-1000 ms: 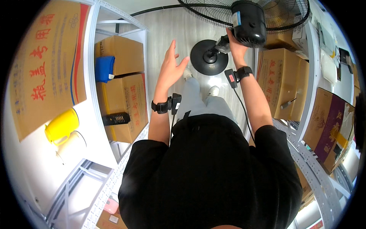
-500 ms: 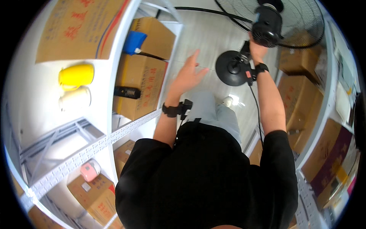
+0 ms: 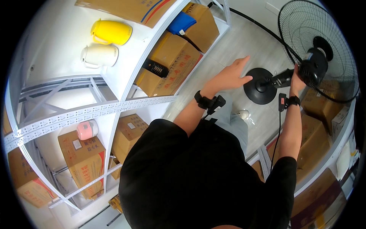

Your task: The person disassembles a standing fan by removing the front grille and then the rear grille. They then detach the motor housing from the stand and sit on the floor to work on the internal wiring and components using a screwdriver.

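Note:
A black floor fan (image 3: 312, 70) with a wide wire cage and a round base (image 3: 260, 93) stands in front of me at the right. My right hand (image 3: 298, 82) is closed round its upright just below the motor housing, and some fingers are hidden behind it. My left hand (image 3: 228, 76) reaches forward, thumb and fingers apart, with nothing in it. Its thumb tip appears close to the left rim of the base; whether they touch I cannot tell. Each wrist wears a black strap with a small black device.
White metal shelving (image 3: 129, 105) on my left bears cardboard boxes (image 3: 171, 63), a yellow jug (image 3: 112, 32), a cream jug (image 3: 101, 55), a pink-and-white container (image 3: 87, 130) and a folded blue item (image 3: 182, 23). More boxes (image 3: 310, 139) fill the right side. A black cable (image 3: 251, 21) runs behind the fan.
My view has turned, so the shelves slant differently. The fan head and my right hand now sit further right of the base. My left hand is nearer the base and still empty.

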`<state>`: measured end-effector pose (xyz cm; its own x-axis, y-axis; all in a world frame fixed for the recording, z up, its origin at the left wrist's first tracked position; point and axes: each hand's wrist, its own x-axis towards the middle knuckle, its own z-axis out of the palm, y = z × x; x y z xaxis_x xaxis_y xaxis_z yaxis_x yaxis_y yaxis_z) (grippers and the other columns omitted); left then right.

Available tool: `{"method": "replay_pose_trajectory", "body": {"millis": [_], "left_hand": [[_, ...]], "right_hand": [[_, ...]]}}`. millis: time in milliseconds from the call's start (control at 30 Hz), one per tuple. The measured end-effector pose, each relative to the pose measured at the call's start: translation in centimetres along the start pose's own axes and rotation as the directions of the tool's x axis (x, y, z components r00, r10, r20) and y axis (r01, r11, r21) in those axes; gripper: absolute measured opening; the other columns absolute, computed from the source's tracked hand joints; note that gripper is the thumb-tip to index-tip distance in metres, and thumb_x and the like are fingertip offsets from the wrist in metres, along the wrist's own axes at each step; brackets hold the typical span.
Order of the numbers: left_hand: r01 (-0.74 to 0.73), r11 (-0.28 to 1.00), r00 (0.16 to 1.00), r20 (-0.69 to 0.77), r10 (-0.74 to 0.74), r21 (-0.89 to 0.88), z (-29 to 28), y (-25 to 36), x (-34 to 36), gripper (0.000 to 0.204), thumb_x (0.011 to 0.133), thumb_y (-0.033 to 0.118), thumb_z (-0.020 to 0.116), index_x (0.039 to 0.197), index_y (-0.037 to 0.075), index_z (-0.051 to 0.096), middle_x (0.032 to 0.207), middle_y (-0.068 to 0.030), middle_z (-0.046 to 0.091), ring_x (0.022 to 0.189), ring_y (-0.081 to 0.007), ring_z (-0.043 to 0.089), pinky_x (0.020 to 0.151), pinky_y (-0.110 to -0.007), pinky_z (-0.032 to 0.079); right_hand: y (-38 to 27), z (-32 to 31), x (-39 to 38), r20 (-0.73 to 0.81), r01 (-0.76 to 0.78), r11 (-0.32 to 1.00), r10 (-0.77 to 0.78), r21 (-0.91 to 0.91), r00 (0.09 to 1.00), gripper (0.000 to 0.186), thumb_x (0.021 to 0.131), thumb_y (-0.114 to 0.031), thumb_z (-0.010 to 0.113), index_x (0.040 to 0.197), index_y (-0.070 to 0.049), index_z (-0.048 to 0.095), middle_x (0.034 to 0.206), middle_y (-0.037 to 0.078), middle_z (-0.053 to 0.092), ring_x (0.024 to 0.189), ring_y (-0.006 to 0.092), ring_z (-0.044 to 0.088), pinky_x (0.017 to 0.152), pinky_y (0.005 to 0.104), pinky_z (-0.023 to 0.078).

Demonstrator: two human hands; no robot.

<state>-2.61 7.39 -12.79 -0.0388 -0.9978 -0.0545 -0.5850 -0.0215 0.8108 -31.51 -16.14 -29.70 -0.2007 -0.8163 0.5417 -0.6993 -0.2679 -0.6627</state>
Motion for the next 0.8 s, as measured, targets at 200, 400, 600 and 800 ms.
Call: {"method": "replay_pose_trajectory", "body": {"millis": [200,400,600,800], "left_hand": [[0.01,1.0,0.999,0.03,-0.011,0.021,-1.6,-2.4,0.0,0.078,0.094,0.032,0.069,0.156,0.005,0.029,0.151,-0.0239,0.043,0.121,-0.0368,0.059,0.096,-0.041,0.052],[-0.042,0.994,0.99,0.141,0.028,0.097,-4.3,-4.0,5.2,0.074,0.094,0.031,0.07,0.153,0.003,0.034,0.146,-0.0246,0.048,0.121,-0.0379,0.059,0.096,-0.042,0.052],[-0.022,0.999,0.984,0.175,0.028,-0.035,-9.3,-6.4,9.1,0.074,0.093,0.036,0.069,0.151,0.001,0.039,0.146,-0.0259,0.05,0.131,-0.0382,0.053,0.107,-0.042,0.045],[0.076,0.996,0.965,0.256,-0.063,-0.041,-10.4,-7.4,11.2,0.074,0.096,0.032,0.069,0.156,0.007,0.033,0.152,-0.0227,0.047,0.13,-0.038,0.057,0.104,-0.046,0.048]], "right_hand": [[-2.9,-0.7,-1.1,-0.013,-0.088,0.996,0.088,0.035,0.996,0.071,0.079,-0.056,0.081,0.124,-0.003,0.069,0.129,0.016,0.068,0.121,0.0359,0.063,0.101,0.0462,0.049],[0.1,-0.7,-0.8,-0.04,-0.174,0.985,0.174,-0.009,0.984,0.053,0.081,-0.043,0.085,0.112,-0.001,0.073,0.118,0.013,0.073,0.109,0.0295,0.068,0.099,0.0406,0.05],[-2.8,-0.8,0.7,-0.071,-0.103,0.994,0.104,0.018,0.992,0.059,0.082,-0.049,0.081,0.121,-0.006,0.068,0.124,0.01,0.069,0.12,0.0312,0.061,0.108,0.0421,0.041],[-1.8,-1.2,0.8,-0.13,-0.051,0.996,0.059,0.068,0.99,0.057,0.078,-0.041,0.086,0.118,-0.004,0.069,0.114,0.012,0.072,0.109,0.0328,0.066,0.097,0.0439,0.049]]}}
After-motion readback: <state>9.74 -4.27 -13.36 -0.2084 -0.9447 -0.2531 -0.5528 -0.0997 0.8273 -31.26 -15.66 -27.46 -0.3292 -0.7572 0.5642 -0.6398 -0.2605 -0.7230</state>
